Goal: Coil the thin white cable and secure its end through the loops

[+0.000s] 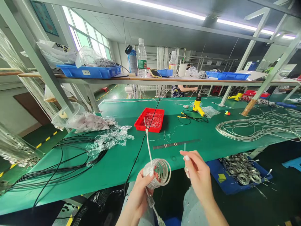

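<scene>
Just off the near edge of the green workbench (131,163), left hand (141,197) is gripping a coil of clear-sheathed braided wire (157,173), silvery loops stacked loosely, one end rising over the bench; right hand (198,175) is pinching a thin pale strand (184,147) upright, fingertips closed.

Long workroom under a dark ceiling, lit by fluorescent light strips (164,9) and by a bank of tall windows (87,34) in the left wall, with a framed poster (44,18) hung beside them. Floor (45,135) green, edged with yellow-and-black hazard tape (47,138). Furniture: a long green-topped workbench (122,163) beneath a wood-edged shelf (188,80) on pale metal uprights (255,59); metal racks (211,59) stand against the far wall.
</scene>
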`<state>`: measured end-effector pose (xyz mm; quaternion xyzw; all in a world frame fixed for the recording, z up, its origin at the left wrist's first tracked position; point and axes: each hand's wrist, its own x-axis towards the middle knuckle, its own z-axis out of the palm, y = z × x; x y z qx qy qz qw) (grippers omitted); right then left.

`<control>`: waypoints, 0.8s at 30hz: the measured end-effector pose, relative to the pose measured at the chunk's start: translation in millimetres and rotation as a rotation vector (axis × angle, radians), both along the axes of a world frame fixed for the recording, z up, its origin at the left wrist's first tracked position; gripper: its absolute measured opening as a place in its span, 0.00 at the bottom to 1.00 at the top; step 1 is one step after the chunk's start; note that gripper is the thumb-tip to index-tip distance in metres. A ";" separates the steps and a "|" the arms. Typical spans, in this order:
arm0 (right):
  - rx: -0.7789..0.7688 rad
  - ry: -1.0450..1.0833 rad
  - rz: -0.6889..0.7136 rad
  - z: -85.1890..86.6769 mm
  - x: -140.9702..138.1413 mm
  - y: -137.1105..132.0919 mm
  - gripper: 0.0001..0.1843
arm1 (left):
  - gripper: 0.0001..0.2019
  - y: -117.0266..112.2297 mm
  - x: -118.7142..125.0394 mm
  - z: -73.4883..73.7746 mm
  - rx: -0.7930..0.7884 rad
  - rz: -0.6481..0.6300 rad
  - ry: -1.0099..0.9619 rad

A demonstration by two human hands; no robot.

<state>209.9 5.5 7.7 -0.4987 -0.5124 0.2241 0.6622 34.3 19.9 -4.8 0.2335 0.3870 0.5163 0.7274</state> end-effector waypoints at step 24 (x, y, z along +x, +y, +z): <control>0.158 -0.961 -0.300 -11.2 -14.5 -45.2 0.13 | 0.19 -6.5 18.7 22.0 0.309 -0.540 0.280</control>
